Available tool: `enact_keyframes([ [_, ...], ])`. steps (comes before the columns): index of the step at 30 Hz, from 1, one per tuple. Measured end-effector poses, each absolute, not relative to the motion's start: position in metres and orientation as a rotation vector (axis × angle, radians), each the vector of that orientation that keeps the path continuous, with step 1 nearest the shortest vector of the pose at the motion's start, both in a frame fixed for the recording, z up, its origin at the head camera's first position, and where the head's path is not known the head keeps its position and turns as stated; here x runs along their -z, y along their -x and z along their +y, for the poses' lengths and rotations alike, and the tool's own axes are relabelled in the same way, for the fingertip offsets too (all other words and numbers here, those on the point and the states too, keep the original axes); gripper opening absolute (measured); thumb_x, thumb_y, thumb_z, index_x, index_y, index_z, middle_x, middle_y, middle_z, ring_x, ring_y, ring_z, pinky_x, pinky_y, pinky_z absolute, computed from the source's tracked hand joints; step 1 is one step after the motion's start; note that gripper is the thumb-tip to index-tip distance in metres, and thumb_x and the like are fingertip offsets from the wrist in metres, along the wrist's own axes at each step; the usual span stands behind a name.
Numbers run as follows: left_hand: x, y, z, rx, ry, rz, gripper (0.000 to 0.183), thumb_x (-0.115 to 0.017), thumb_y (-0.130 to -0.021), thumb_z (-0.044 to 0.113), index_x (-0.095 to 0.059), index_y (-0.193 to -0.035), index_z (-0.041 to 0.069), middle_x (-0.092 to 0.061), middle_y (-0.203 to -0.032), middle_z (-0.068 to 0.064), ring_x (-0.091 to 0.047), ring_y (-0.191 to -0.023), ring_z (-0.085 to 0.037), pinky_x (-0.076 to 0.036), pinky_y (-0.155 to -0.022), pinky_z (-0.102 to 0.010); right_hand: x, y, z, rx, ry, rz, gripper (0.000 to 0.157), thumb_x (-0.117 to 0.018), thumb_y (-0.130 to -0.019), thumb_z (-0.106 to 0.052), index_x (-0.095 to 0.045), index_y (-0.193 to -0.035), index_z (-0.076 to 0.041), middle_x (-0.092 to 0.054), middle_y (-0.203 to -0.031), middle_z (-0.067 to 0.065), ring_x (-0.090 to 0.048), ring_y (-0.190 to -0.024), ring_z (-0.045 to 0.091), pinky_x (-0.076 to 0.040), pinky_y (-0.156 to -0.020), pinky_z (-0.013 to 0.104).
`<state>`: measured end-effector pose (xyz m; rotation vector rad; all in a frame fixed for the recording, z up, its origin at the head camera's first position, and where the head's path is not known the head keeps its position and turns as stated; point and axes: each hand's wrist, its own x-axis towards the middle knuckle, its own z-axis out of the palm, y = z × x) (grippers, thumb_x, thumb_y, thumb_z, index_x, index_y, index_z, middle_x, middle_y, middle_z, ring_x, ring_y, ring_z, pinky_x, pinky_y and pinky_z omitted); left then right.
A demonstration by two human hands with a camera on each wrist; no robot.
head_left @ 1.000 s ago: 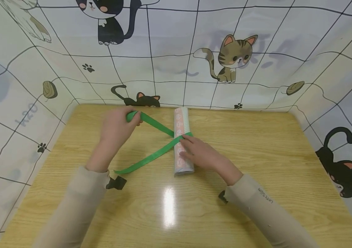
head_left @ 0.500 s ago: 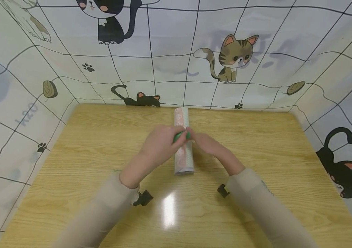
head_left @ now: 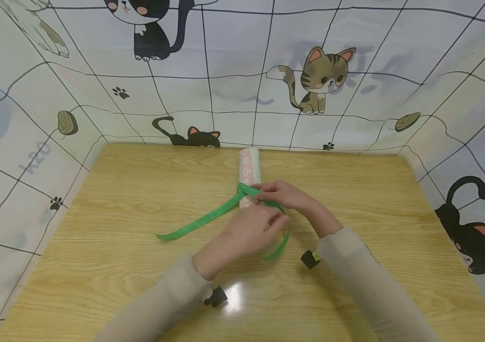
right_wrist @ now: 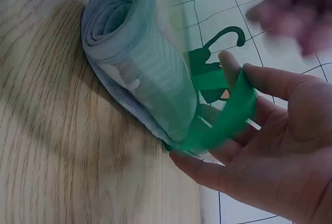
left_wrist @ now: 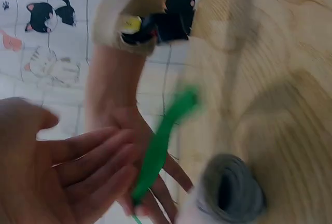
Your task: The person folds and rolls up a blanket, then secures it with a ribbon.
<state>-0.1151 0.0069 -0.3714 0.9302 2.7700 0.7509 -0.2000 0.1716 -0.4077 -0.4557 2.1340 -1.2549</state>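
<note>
A rolled pink-and-white towel lies lengthwise on the table, its spiral end showing in the right wrist view. A green ribbon goes around its middle and crosses over itself on top. One tail stretches left across the table; the other curves down at the right. My right hand pinches the ribbon at the towel's right side, the band looping between its fingers. My left hand is over the towel's near end, which it hides. In the left wrist view, the left hand's fingers are loosely bent and empty.
The wooden table extends to both sides of the towel. A cloth backdrop printed with cats and grid lines rises behind and beside it. Dark wrist cameras hang under both sleeves.
My left hand has carried its ribbon tail rightward over the towel, crossing the other, then let go and moved nearer. The right hand has stayed near the crossing and now pinches the ribbon.
</note>
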Motion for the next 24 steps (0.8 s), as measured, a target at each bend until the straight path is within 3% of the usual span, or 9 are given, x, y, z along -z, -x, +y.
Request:
enact_keyframes([
  [3, 0.387, 0.124, -0.002, -0.786, -0.755, 2.895, 0.026, -0.043, -0.106, 0.021, -0.065, -0.102, 0.009, -0.067, -0.09, -0.004, -0.065, -0.087, -0.02, -0.056, -0.073, -0.031, 0.409, 0.2, 0.174, 1.249, 0.471, 2.135, 0.031, -0.048, -0.104, -0.023, -0.071, -0.1, -0.002, -0.037, -0.16, 0.011, -0.027, -0.151, 0.037, -0.022, -0.122, 0.058],
  [5, 0.4, 0.132, -0.008, -0.737, -0.663, 2.967, 0.022, -0.049, -0.104, 0.018, -0.06, -0.119, 0.005, -0.065, -0.115, -0.009, -0.064, -0.108, -0.025, -0.057, -0.087, -0.034, 0.411, 0.2, 0.176, 1.239, 0.469, 2.126, 0.033, -0.047, -0.104, -0.025, -0.07, -0.104, -0.001, -0.035, -0.161, 0.01, -0.025, -0.152, 0.037, -0.02, -0.122, 0.06],
  [8, 0.42, 0.141, -0.014, -0.597, -0.606, 2.977, 0.051, -0.057, -0.102, 0.026, -0.042, -0.143, 0.0, -0.045, -0.148, -0.017, -0.047, -0.136, -0.031, -0.048, -0.108, -0.038, 0.414, 0.199, 0.179, 1.234, 0.454, 2.108, 0.035, -0.048, -0.103, -0.027, -0.067, -0.102, 0.002, -0.035, -0.161, 0.008, -0.022, -0.153, 0.037, -0.016, -0.122, 0.063],
  [10, 0.43, 0.145, -0.017, -0.525, -0.613, 2.94, 0.07, -0.058, -0.101, 0.034, -0.027, -0.153, -0.002, -0.026, -0.162, -0.018, -0.03, -0.15, -0.032, -0.033, -0.121, -0.04, 0.416, 0.199, 0.181, 1.239, 0.448, 2.088, 0.036, -0.048, -0.103, -0.026, -0.062, -0.097, 0.006, -0.033, -0.162, 0.007, -0.019, -0.153, 0.037, -0.014, -0.121, 0.065],
  [14, 0.445, 0.15, -0.019, -0.504, -0.624, 2.873, 0.082, -0.053, -0.102, 0.042, -0.014, -0.157, -0.004, -0.01, -0.167, -0.018, -0.015, -0.155, -0.032, -0.018, -0.127, -0.04, 0.42, 0.199, 0.183, 1.25, 0.446, 2.083, 0.037, -0.046, -0.103, -0.026, -0.059, -0.096, 0.009, -0.033, -0.163, 0.004, -0.018, -0.154, 0.035, -0.015, -0.122, 0.064],
  [20, 0.456, 0.154, -0.018, -0.507, -0.624, 2.818, 0.085, -0.049, -0.103, 0.044, -0.003, -0.158, -0.001, 0.002, -0.168, -0.016, -0.009, -0.156, -0.032, -0.014, -0.127, -0.04, 0.423, 0.201, 0.188, 1.307, 0.441, 2.055, 0.043, -0.038, -0.105, -0.022, -0.064, -0.094, 0.01, -0.032, -0.162, 0.006, -0.018, -0.154, 0.033, -0.017, -0.123, 0.058],
  [24, 0.46, 0.155, -0.017, -0.474, -0.637, 2.799, 0.086, -0.046, -0.104, 0.044, 0.003, -0.158, 0.0, 0.009, -0.168, -0.016, -0.003, -0.157, -0.032, -0.012, -0.127, -0.04, 0.422, 0.2, 0.192, 1.355, 0.427, 2.034, 0.04, -0.041, -0.104, -0.02, -0.062, -0.097, 0.013, -0.034, -0.162, 0.01, -0.021, -0.154, 0.033, -0.019, -0.124, 0.052],
])
